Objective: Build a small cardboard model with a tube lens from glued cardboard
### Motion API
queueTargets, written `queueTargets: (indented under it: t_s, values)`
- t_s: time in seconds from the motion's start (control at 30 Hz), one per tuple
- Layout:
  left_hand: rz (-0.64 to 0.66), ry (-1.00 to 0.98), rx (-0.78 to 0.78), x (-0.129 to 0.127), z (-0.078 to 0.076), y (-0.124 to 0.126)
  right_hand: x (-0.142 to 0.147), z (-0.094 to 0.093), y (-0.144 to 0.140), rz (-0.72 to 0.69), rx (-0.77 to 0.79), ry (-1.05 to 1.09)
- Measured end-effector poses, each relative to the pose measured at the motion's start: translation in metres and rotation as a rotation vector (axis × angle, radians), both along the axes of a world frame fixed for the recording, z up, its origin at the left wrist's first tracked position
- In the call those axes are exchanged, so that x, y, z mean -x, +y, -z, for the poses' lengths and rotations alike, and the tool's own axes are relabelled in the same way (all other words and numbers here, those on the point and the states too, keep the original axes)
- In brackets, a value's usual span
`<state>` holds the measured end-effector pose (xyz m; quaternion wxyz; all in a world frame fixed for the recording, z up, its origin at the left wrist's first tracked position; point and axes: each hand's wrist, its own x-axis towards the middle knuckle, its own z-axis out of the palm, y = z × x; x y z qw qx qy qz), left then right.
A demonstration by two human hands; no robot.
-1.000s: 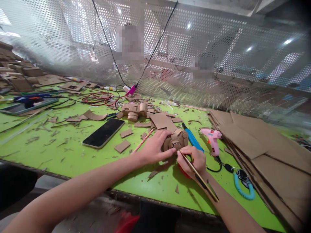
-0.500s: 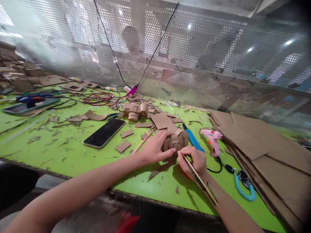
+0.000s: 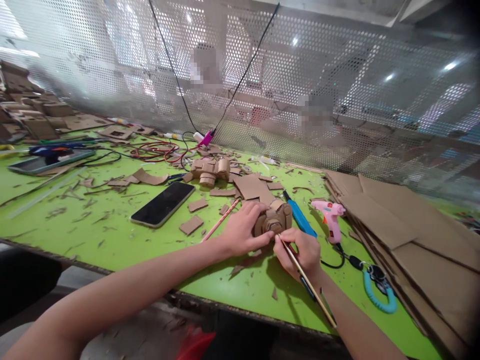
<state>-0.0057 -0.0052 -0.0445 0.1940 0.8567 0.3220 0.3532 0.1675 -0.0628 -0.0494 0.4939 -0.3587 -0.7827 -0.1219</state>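
Note:
A small cardboard camera model [image 3: 278, 220] with a round layered lens rests on the green table, its front turned towards me. My left hand [image 3: 245, 230] grips its left side, thumb along the lower front and fingers over the top. In a pinch, my right hand [image 3: 300, 250] holds a thin wooden stick [image 3: 318, 300] like a pencil. The stick's tip meets the model just below the lens; whether it presses there I cannot tell. Dark narrow pieces also show beneath that hand by the wrist, their kind unclear. A pink-striped pencil-like stick [image 3: 220, 220] lies beside my left hand.
Right of the model lie a blue cutter-like tool [image 3: 300, 215], a pink glue gun [image 3: 330, 217], keys on a turquoise coil [image 3: 378, 295] and stacked cardboard sheets [image 3: 420, 250]. A phone [image 3: 163, 204], another cardboard camera [image 3: 210, 171] and scraps lie left. Perforated metal panel [image 3: 240, 100] stands behind.
My right hand and the stick have shifted slightly, with the stick's tip still at the lens's lower edge. My left hand keeps its hold on the model. The whole view has moved a little.

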Motion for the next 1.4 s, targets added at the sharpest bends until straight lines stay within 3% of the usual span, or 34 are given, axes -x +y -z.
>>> queueTargets:
  t_s: [0.7,0.93,1.13,1.4]
  values:
    - [-0.015,-0.005,-0.065,-0.003,0.006,0.001,0.001,-0.001,-0.004,0.041,0.082,0.010]
    - [-0.032,-0.012,-0.026,-0.002,0.004,0.002,0.003,-0.001,-0.003,0.052,0.137,0.069]
    - [-0.039,-0.030,0.072,0.001,0.000,0.008,0.002,-0.004,-0.005,0.046,-0.067,0.048]
    - [-0.025,-0.054,0.097,0.003,0.001,0.011,-0.004,-0.013,-0.005,0.051,0.052,0.092]
